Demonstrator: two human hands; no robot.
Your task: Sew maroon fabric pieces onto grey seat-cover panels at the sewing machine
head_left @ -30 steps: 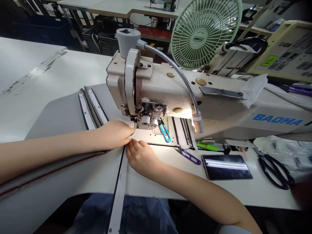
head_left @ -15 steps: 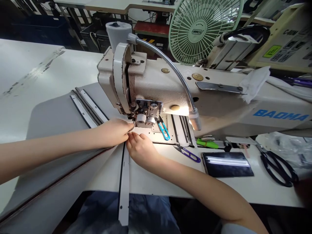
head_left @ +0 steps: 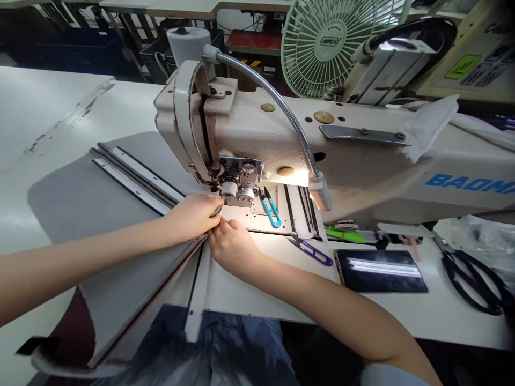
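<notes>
At the needle area of a sewing machine (head_left: 249, 128), my left hand (head_left: 195, 215) is closed on the edge of a large grey panel (head_left: 132, 273). Close beside it, my right hand (head_left: 233, 246) has its fingers pinched together, around the top end of a white strip with a black edge (head_left: 198, 305). That strip hangs down over the table's front edge. Farther left, strips with white and black edges (head_left: 137, 182) lie on the panel. The exact fingertip contact is partly hidden by the fingers.
Right of the needle lie blue snips (head_left: 271, 208), purple snips (head_left: 314, 252), a green tool (head_left: 346, 235), a phone (head_left: 384, 272) and black-handled scissors (head_left: 475, 279). A green fan (head_left: 332, 43) stands behind the machine.
The grey panel with its strips has shifted and turned to the left, and its lower left corner now shows a dark red underside. The hanging strip's lower end has moved left and up.
</notes>
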